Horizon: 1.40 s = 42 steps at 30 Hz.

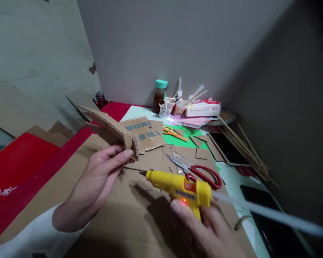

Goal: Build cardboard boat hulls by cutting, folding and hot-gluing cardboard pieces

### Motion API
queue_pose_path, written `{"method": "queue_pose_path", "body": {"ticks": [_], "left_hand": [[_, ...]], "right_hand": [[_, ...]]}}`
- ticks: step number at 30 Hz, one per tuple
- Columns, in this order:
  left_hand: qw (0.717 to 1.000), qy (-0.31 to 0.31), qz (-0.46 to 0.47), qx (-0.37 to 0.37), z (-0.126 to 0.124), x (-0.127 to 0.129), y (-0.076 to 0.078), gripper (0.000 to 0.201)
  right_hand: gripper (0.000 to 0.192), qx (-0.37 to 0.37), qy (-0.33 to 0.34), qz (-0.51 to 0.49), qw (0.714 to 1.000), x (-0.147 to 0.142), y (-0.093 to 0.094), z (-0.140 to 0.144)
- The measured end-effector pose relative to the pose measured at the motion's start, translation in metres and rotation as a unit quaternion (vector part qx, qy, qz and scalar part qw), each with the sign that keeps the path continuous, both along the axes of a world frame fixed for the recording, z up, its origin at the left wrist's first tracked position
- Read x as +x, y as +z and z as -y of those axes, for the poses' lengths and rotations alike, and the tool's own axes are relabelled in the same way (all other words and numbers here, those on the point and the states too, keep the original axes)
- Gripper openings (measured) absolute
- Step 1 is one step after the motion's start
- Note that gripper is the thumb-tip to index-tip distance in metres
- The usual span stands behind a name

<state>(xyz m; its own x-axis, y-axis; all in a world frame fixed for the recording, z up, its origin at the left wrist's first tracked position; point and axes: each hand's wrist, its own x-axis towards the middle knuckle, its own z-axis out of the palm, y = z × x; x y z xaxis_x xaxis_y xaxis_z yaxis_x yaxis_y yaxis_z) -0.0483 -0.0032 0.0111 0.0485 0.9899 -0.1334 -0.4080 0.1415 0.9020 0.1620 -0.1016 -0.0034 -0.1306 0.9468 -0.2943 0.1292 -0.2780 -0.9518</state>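
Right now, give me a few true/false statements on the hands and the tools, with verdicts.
1. The right hand grips a yellow glue gun. True.
2. The left hand holds scissors. False: it pinches a folded cardboard piece.
3. The red-handled scissors lie on the cardboard sheet. True.
4. The glue gun's light is off. False: a red light glows on its body.
5. The orange-handled scissors stand in a cup. False: they lie flat on green paper.
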Motion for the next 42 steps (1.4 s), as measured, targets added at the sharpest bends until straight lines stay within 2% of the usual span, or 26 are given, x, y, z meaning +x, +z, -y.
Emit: {"method": "queue_pose_path", "body": {"ticks": [5,7,9,13,16,18,21,23,25,27,29,31,33,34,39,42], "left_hand": [[0.999,0.002,0.000,0.037,-0.010,-0.009,-0.004,0.011],[0.998,-0.002,-0.002,0.056,-0.012,-0.011,-0.006,0.014],[0.997,-0.006,-0.004,0.074,-0.012,-0.011,-0.007,0.019],[0.995,-0.015,-0.017,0.096,-0.006,-0.009,-0.009,0.025],[0.994,-0.020,-0.034,0.106,0.000,-0.007,-0.009,0.026],[0.993,-0.028,-0.051,0.107,0.004,-0.005,-0.009,0.026],[0.991,-0.050,-0.074,0.100,0.008,-0.003,-0.010,0.029],[0.990,-0.062,-0.089,0.094,0.011,-0.003,-0.011,0.032],[0.988,-0.071,-0.104,0.088,0.014,-0.003,-0.012,0.033],[0.986,-0.081,-0.120,0.085,0.017,-0.003,-0.012,0.032],[0.981,-0.098,-0.146,0.084,0.020,-0.001,-0.011,0.031],[0.970,-0.114,-0.191,0.099,0.023,0.002,-0.009,0.029],[0.955,-0.114,-0.243,0.124,0.026,0.007,-0.006,0.027],[0.947,-0.108,-0.268,0.141,0.027,0.009,-0.005,0.024],[0.897,-0.090,-0.374,0.219,0.034,0.011,-0.009,0.009],[0.872,-0.089,-0.401,0.266,0.037,0.007,-0.017,0.012]], "right_hand": [[0.052,-0.048,0.039,-0.037,0.997,-0.003,-0.016,-0.017],[0.052,-0.044,0.028,-0.071,0.996,-0.005,-0.022,-0.019],[0.051,-0.051,0.017,-0.064,0.997,-0.006,-0.024,-0.017],[0.053,-0.090,0.046,0.048,0.994,0.001,-0.017,-0.005],[0.054,-0.074,0.056,0.203,0.975,0.009,-0.004,0.002],[0.055,-0.009,0.056,0.354,0.934,0.012,0.004,0.005],[0.060,0.078,0.073,0.541,0.834,0.014,0.011,0.009],[0.062,0.086,0.084,0.625,0.772,0.015,0.010,0.012],[0.059,0.080,0.080,0.682,0.723,0.016,0.010,0.015],[0.053,0.106,0.054,0.703,0.701,0.016,0.012,0.017],[0.047,0.168,0.018,0.665,0.728,0.011,0.019,0.015],[0.040,0.253,-0.023,0.562,0.787,0.001,0.028,0.009],[0.033,0.309,-0.031,0.470,0.826,-0.012,0.036,0.000],[0.029,0.318,-0.034,0.446,0.836,-0.019,0.038,-0.004],[0.029,0.345,-0.030,0.454,0.821,-0.036,0.035,-0.018],[0.021,0.336,-0.027,0.476,0.812,-0.033,0.031,-0.019]]}}
